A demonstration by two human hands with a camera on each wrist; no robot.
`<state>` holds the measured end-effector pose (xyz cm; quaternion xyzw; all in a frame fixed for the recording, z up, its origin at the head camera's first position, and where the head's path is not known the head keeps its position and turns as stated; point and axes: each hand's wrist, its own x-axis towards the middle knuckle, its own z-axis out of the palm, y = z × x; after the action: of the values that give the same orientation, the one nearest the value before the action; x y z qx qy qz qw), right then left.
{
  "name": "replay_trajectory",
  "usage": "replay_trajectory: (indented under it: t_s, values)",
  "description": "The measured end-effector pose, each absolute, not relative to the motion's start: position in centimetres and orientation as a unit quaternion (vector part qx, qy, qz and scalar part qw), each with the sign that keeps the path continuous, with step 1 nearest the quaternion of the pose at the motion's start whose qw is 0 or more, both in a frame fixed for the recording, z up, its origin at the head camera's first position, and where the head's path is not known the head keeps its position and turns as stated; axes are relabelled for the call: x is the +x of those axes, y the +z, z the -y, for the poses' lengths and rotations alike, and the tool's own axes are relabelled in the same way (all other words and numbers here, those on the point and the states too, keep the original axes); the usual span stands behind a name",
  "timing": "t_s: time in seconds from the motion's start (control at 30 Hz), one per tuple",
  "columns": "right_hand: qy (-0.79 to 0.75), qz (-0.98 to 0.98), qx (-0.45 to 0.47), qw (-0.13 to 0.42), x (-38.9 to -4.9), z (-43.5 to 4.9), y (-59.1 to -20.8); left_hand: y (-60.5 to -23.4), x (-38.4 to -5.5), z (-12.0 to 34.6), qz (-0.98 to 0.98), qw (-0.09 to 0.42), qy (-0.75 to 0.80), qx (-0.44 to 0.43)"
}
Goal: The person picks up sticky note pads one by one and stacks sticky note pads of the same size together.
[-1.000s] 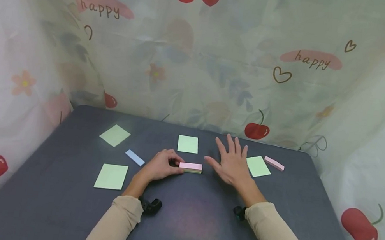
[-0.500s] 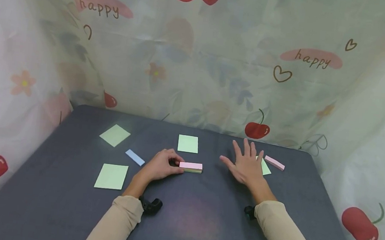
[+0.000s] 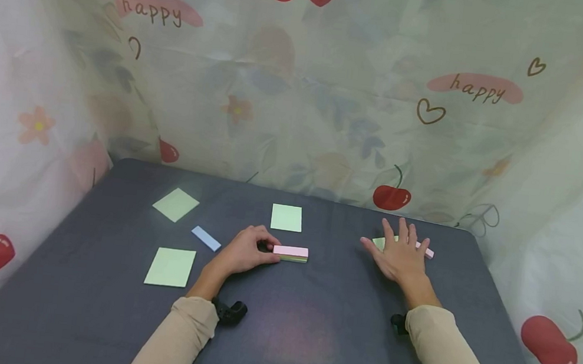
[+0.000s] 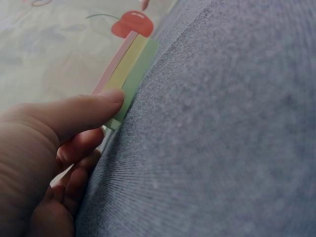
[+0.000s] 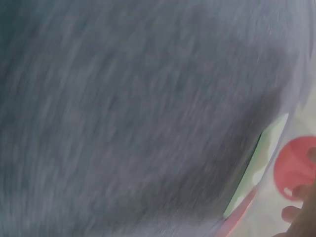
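Note:
My left hand pinches the left end of a stack of narrow sticky note pads on the table. In the left wrist view the stack's layers show as pink, yellow and green, with the thumb against its side. Over at the right, my right hand is spread with fingers extended and grips nothing. It hovers over a pale green square sticky note pad and a narrow pink sticky note pad, partly hiding both in the head view. A gap shows between this hand and the pads in the right wrist view.
Other pale green square pads lie at the back left, the front left and the back middle. A narrow blue pad sits left of my left hand. A printed curtain encloses the dark table.
My right hand has moved rightward, away from the stack, and now covers much of the right-hand green square and part of the pink pad. The left hand still holds the stack in place.

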<state>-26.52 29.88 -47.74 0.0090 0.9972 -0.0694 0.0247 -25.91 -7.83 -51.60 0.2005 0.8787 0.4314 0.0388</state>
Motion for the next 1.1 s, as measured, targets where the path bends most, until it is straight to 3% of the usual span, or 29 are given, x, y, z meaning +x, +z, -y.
replay_trajectory:
  t_s: [1.1]
  values:
    - [-0.109,-0.99,0.055,0.07,-25.1,-36.4,-48.3,-51.8,-25.7,7.7,-0.881,0.036,0.434,0.185]
